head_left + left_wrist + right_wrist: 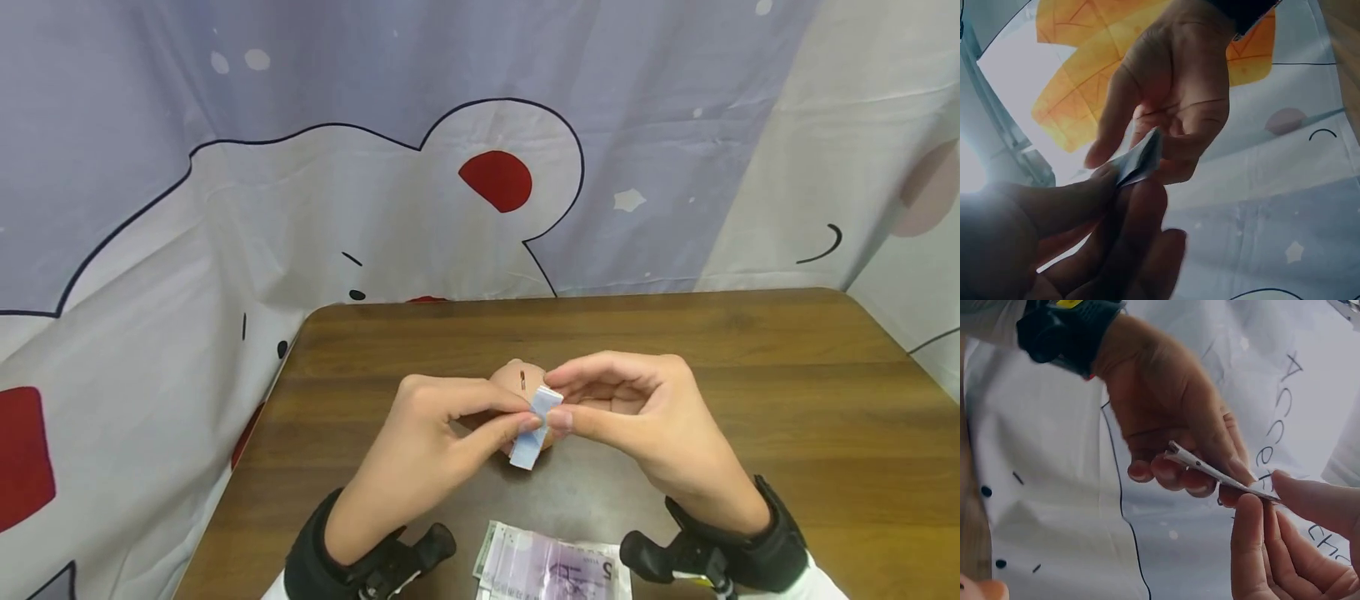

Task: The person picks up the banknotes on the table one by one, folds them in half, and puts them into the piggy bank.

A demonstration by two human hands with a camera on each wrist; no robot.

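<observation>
In the head view, a pale blue banknote (527, 446) is folded into a narrow, thick strip. My left hand (423, 442) pinches it between thumb and forefinger. From the other side, my right hand (637, 408) holds its edge with thumb and forefinger, the other fingers curved loosely behind. The strip shows edge-on in the right wrist view, its layered end (1175, 450) sticking out past the left fingers. Just behind the hands stands a round pinkish piggy bank (517, 372) with a slot on top, partly covered by the left hand and the note.
Nearer to me, a loose pile of banknotes (551, 567), with a purple five on top, lies on the wooden table (787, 400) between the two wrists. A patterned cloth (645, 142) hangs behind the table's far edge. Both wrists wear black straps with cameras.
</observation>
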